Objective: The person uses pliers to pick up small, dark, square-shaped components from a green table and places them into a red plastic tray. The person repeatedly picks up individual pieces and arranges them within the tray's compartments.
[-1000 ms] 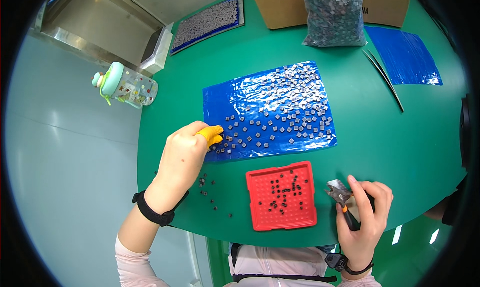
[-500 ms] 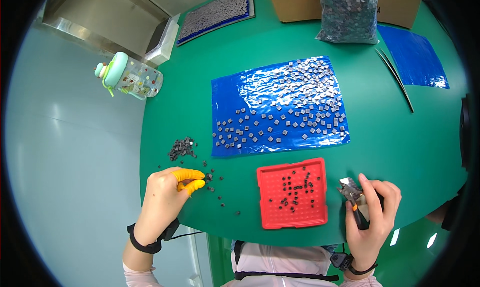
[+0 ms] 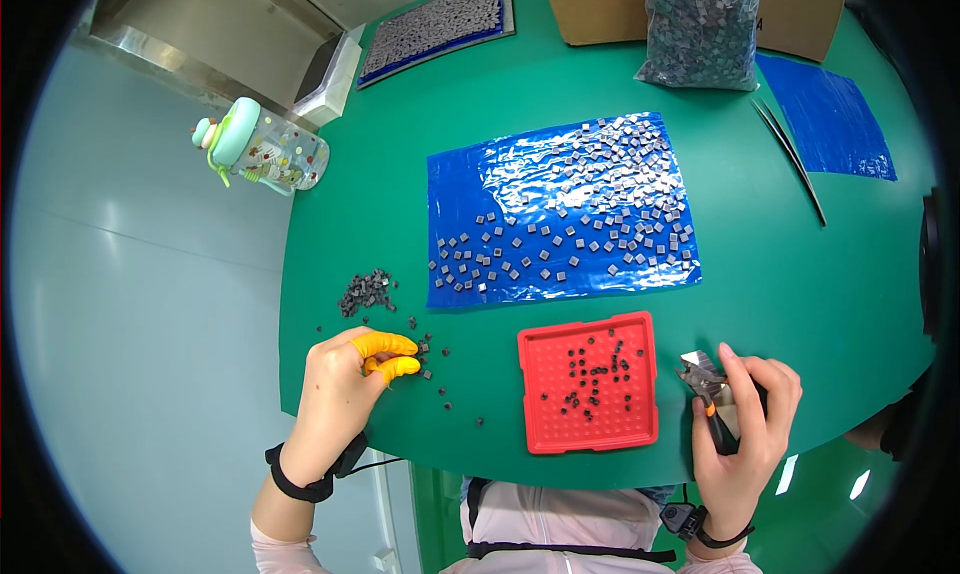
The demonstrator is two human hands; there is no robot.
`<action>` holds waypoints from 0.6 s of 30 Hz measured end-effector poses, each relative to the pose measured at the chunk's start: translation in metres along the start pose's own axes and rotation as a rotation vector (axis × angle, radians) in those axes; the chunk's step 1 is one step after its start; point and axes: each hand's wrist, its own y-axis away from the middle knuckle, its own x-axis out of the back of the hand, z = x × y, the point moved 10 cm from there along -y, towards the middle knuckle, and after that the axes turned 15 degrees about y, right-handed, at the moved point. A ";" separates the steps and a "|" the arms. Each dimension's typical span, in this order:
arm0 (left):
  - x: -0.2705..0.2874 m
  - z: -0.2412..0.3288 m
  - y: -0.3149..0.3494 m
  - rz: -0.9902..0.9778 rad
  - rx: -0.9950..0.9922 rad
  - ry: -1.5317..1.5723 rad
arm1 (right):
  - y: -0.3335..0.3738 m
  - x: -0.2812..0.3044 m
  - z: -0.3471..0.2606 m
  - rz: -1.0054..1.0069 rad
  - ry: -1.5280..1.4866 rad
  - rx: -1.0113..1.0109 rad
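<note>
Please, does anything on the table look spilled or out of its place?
Possibly: several small dark pieces lie loose on the green table between the left hand and the red tray. They look stray, being apart from the dark pile.

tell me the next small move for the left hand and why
Probably have the left hand pinch one loose dark piece: its yellow-covered fingertips stand apart right beside several, while the right hand is occupied with the pliers.
</note>
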 end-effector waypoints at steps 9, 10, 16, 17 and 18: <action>0.005 -0.001 0.004 0.013 -0.035 -0.038 | -0.001 0.002 -0.004 0.006 0.012 0.012; 0.006 -0.001 0.005 0.011 -0.052 -0.053 | -0.001 0.002 -0.005 0.008 0.008 0.018; 0.000 0.002 0.050 0.087 0.210 0.669 | 0.002 0.008 -0.010 0.025 -0.103 0.024; -0.011 0.009 0.055 0.022 0.183 0.805 | 0.003 0.010 -0.015 0.027 -0.140 0.052; -0.024 0.015 0.059 -0.040 0.170 0.936 | 0.003 0.011 -0.020 0.029 -0.177 0.077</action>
